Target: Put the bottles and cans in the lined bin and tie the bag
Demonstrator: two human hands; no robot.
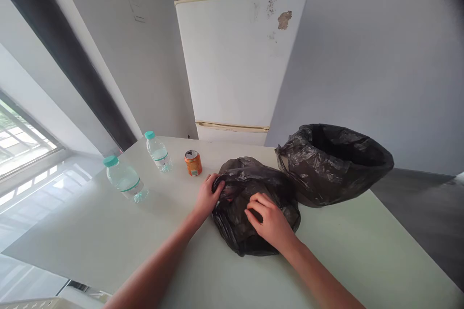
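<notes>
A crumpled black garbage bag [250,246] lies on the table in front of me. My left hand [210,195] grips its rim on the left side, with fingers tucked around the plastic. Over the middle of that bag hovers my right hand [268,217], its fingers curved and the thumb held apart from them. I see nothing between those fingers; whether they brush the plastic I cannot tell. Just beyond my left hand stands an orange drink can [193,163]. What the bag holds is mostly hidden, though a small reddish patch shows near its left rim.
Two clear plastic bottles with teal caps, a nearer bottle [125,178] and a farther bottle [158,152], stand on the left of the white table [155,231]. A bin lined with black plastic [326,178] stands at the right edge. Behind is a white fridge [239,63].
</notes>
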